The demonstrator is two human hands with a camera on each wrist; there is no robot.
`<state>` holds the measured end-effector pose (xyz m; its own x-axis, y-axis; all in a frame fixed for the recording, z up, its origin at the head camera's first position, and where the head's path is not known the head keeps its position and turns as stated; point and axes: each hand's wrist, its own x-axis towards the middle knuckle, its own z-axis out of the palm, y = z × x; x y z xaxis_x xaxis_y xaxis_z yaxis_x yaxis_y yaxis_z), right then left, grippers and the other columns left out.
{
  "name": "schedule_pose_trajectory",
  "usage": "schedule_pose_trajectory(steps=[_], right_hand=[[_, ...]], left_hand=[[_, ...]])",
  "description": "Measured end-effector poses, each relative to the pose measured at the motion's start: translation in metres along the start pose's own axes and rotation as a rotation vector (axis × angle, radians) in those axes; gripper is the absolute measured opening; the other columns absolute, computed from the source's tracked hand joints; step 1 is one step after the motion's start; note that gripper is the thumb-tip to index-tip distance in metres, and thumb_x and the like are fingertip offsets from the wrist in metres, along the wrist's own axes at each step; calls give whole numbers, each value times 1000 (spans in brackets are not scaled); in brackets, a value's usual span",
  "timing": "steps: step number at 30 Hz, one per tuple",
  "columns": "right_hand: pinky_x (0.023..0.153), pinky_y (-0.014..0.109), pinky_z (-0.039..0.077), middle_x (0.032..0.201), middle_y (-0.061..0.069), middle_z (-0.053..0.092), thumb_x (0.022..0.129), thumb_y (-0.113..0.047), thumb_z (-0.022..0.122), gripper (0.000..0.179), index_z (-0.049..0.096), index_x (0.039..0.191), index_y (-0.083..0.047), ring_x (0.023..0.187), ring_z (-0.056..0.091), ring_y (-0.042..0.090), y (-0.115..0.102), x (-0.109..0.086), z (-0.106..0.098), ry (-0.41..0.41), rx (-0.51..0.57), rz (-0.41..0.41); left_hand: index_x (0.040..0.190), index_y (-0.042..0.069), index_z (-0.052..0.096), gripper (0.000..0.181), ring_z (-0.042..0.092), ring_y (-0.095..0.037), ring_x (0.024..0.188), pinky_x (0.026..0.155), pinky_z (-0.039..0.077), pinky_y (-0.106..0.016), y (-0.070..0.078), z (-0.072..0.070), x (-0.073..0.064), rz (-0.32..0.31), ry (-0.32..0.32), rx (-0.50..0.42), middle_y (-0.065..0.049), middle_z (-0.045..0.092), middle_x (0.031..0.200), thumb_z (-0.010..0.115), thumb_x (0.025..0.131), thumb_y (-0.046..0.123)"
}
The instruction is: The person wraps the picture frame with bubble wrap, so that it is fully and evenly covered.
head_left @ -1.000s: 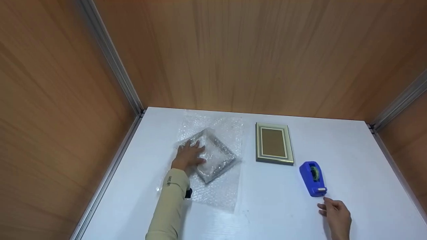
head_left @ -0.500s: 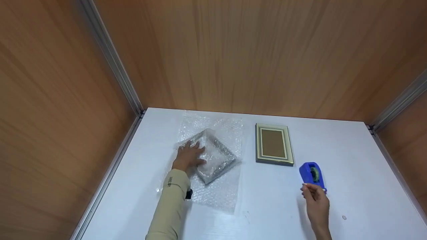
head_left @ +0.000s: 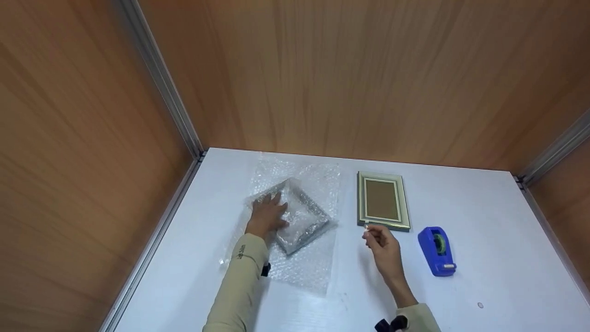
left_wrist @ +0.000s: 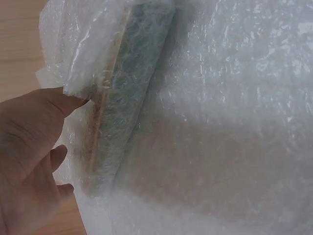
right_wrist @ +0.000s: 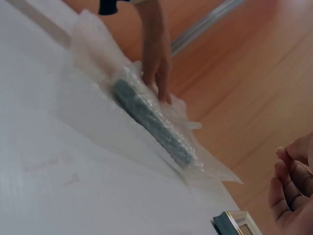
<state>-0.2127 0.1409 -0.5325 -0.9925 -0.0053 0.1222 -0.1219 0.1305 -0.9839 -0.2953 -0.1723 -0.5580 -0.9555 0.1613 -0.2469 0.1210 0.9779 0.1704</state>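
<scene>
My left hand [head_left: 268, 217] presses with spread fingers on bubble wrap [head_left: 313, 177] folded over a picture frame [head_left: 309, 201] that lies turned at an angle. In the left wrist view the frame's grey-green edge [left_wrist: 132, 73] shows through the wrap, the thumb right at the flap's edge. My right hand [head_left: 385, 251] pinches a small pale piece of tape [head_left: 366, 227] between thumb and forefinger. It hovers by the near edge of an unwrapped picture frame [head_left: 402, 193]. In the right wrist view the pinching fingertips show at the right edge.
A blue tape dispenser [head_left: 435, 258] with a green-tinted roll stands right of my right hand. Near the front right lies a small pale disc [head_left: 480, 305]. Wood-grain panels [head_left: 345, 83] with metal rails close off the back and sides of the white table [head_left: 498, 221].
My right hand has moved left from the tape dispenser's front end, past it, to near the unwrapped frame, with the tape pinched. The small disc has come into sight. My left hand stays on the wrap.
</scene>
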Motion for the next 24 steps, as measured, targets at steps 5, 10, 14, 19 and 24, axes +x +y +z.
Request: schedule_pose_trajectory(steps=[5,10,14,19,24], right_hand=[[69,29,49,92,22,60,90,0,55,32,53,122,-3,78,56,19,0,14,22,-76,18,3],[71,38,49,92,23,59,91,-3,55,39,46,129,-7,76,55,19,2,30,44,-133,38,2],[65,31,47,93,23,58,91,-4,55,48,38,136,-8,75,55,25,12,44,62,-171,57,3],[60,26,47,92,16,60,92,-8,55,52,32,139,-12,76,56,35,31,63,88,-199,8,-15],[57,24,45,90,9,60,94,-8,51,51,30,140,-11,74,57,40,34,75,112,-241,-70,-43]], left_hand=[[142,20,38,66,14,-32,139,109,12,-58,-1,0,0,12,-26,-22,-3,19,153,62,84,42],[142,20,37,66,16,-32,139,109,11,-57,-3,3,1,-6,-47,-72,-3,23,152,62,84,39],[142,20,36,66,15,-32,139,109,10,-58,-4,4,1,-8,-56,-89,-2,23,152,61,85,39],[142,20,37,65,16,-33,139,109,10,-57,-5,3,0,0,-45,-114,-3,23,151,62,85,36],[142,19,38,65,17,-32,139,110,8,-56,-4,2,0,0,-28,-159,-4,24,151,64,84,36]])
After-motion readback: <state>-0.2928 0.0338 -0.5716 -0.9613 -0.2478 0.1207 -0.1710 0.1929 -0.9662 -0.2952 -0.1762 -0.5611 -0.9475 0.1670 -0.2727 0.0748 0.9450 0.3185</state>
